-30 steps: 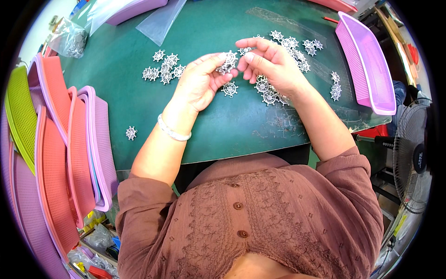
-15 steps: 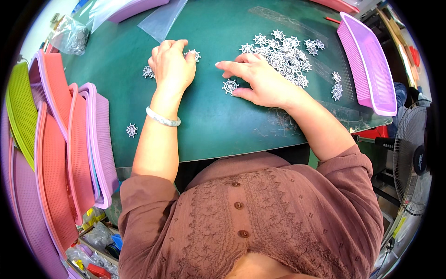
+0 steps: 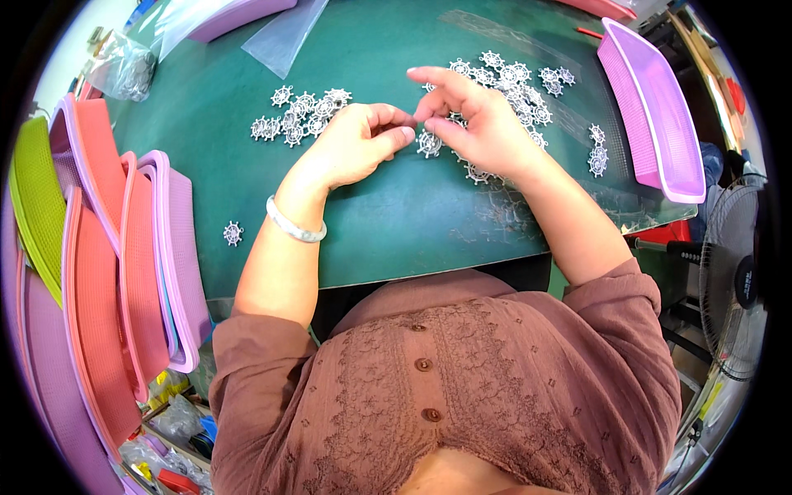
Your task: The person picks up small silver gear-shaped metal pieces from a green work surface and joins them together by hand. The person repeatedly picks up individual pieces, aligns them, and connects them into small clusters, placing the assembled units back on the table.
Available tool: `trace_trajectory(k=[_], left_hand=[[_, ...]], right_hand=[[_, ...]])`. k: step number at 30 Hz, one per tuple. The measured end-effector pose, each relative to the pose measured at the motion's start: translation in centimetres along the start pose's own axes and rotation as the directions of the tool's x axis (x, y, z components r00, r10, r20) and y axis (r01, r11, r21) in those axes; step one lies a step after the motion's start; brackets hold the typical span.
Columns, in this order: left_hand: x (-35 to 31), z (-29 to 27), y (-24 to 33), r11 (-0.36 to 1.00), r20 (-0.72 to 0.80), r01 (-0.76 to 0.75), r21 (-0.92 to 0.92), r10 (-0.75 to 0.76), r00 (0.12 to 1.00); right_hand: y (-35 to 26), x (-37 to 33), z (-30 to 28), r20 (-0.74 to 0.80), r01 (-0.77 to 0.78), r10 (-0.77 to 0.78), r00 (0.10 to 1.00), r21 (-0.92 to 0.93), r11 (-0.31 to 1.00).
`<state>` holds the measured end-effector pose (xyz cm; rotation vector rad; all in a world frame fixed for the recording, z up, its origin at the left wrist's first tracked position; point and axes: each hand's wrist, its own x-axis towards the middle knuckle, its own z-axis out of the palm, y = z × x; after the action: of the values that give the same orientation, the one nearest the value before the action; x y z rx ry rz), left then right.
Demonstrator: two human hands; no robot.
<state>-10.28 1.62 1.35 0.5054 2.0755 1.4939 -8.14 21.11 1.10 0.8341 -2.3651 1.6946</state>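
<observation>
My left hand (image 3: 359,147), wearing a pale bangle (image 3: 294,223), is at the middle of the table with its thumb and fingertips drawn together. Whatever it may hold is hidden. My right hand (image 3: 483,124) faces it, index finger stretched out and thumb apart. Just below the right thumb tip lies a silver ship's-wheel charm (image 3: 429,143); I cannot tell whether the thumb touches it. A loose group of such charms (image 3: 301,115) spreads beyond my left hand. The larger charm pile (image 3: 520,91) lies beyond and partly beneath my right hand.
Small charm clusters (image 3: 598,153) lie farther right, and a single charm (image 3: 233,233) at the left. A purple basket (image 3: 652,115) stands at the right edge. Stacked coloured baskets (image 3: 103,272) crowd the left side. A clear plastic bag (image 3: 285,37) lies at the back; a fan (image 3: 730,280) stands right.
My left hand has moved right and nearer, uncovering the left group of charms. My right hand has shifted slightly right and away. Several charms now show below my right hand.
</observation>
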Motion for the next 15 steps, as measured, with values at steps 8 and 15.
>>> trace_trajectory(k=[8, 15], left_hand=[[-0.1, 1.2, 0.2, 0.99, 0.068, -0.014, -0.143, 0.024, 0.997], [0.1, 1.0, -0.2, 0.966, -0.06, -0.069, -0.251, 0.056, 0.997]], right_hand=[[-0.4, 0.4, -0.2, -0.172, -0.158, 0.234, 0.957, 0.37, 0.915], [-0.1, 0.5, -0.9, -0.17, -0.281, 0.378, 0.91, 0.418, 0.864]])
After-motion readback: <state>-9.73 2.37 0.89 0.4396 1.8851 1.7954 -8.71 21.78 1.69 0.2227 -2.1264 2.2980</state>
